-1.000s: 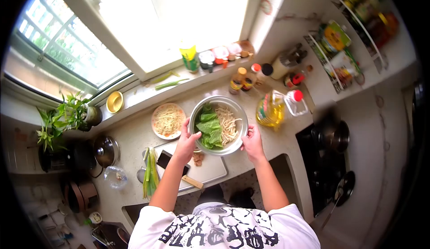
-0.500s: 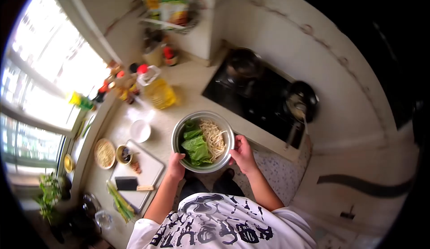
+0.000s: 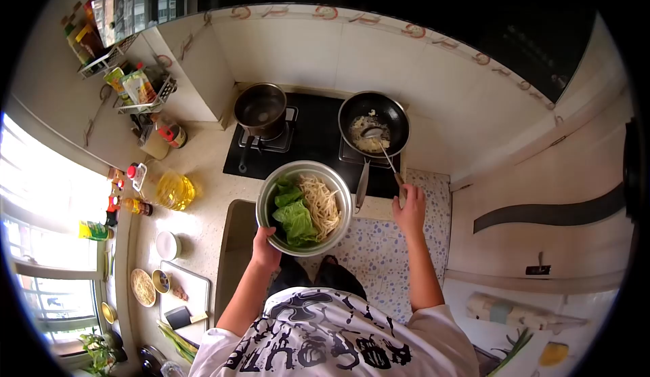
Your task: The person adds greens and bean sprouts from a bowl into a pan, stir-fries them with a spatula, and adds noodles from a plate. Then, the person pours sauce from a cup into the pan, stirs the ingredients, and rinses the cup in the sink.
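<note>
My left hand (image 3: 266,248) grips the left rim of a metal bowl (image 3: 347,218), thumb over the edge. Inside the bowl lie green leaves (image 3: 296,221) and pale bean sprouts (image 3: 320,206), side by side. On the right, my right hand (image 3: 410,211) is at the end of a ladle's handle, its thumb and fingers on either side of it. The ladle (image 3: 372,132) rests with its head in a black wok (image 3: 396,116), among pale chopped bits in the bottom. The wok's handle (image 3: 363,186) points toward me, between the bowl and my right hand.
A dark pot (image 3: 261,109) stands on the left burner of the black stove (image 3: 315,123). Left are a sink (image 3: 233,241), an oil jug (image 3: 175,191), a white bowl (image 3: 168,245), a plate (image 3: 143,287) and a cutting board (image 3: 196,285) with a cleaver (image 3: 179,317).
My right hand has let go of the bowl's right rim and reached out to the ladle's handle. My left hand still holds the bowl. The view has turned toward the stove.
</note>
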{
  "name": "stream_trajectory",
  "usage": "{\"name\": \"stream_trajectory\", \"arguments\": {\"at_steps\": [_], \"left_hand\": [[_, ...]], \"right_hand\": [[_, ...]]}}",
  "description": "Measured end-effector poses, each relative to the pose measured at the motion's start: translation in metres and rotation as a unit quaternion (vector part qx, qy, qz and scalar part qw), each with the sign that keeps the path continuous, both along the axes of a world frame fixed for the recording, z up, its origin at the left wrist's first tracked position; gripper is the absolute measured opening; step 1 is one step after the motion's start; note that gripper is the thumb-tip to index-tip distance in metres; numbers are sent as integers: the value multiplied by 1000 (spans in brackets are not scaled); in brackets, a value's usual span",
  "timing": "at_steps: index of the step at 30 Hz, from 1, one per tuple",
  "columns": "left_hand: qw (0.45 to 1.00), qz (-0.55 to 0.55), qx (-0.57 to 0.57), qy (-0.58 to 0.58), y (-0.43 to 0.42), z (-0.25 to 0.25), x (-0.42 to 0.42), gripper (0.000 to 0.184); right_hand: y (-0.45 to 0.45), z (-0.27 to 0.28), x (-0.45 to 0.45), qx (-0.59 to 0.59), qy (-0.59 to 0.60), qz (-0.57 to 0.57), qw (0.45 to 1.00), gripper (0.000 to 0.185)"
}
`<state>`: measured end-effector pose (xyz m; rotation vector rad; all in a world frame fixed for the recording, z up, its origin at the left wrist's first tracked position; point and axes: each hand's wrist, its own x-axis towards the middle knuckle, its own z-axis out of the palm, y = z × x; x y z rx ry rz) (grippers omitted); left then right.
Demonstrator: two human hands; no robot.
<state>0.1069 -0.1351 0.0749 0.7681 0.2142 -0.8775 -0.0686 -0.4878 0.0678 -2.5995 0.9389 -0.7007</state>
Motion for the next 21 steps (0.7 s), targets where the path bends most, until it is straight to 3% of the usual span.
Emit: {"name": "stream_trajectory", "arguments": {"at_steps": [4, 7, 11, 14, 17, 21], "left_hand": [[1000, 0, 8, 4, -19, 5, 15, 64], [1000, -5, 16, 0, -27, -1, 36, 64], [1000, -24, -4, -18, -39, -9, 70, 64], [997, -32, 30, -56, -49, -2, 89, 68], [999, -37, 1, -4, -58, 16, 105, 63], [999, -44, 14, -18, -67, 7, 120, 61]], "right_hand": [[-40, -21, 8, -15, 82, -41, 996, 50], [-57, -39, 24, 126, 186, -80, 971, 49], [-67, -72, 35, 80, 127, -59, 987, 39], [-68, -72, 44, 47, 117, -74, 989, 31], [-70, -61, 47, 22, 86, -99, 991, 28], [-95, -67, 52, 17, 90, -111, 990, 27]]}}
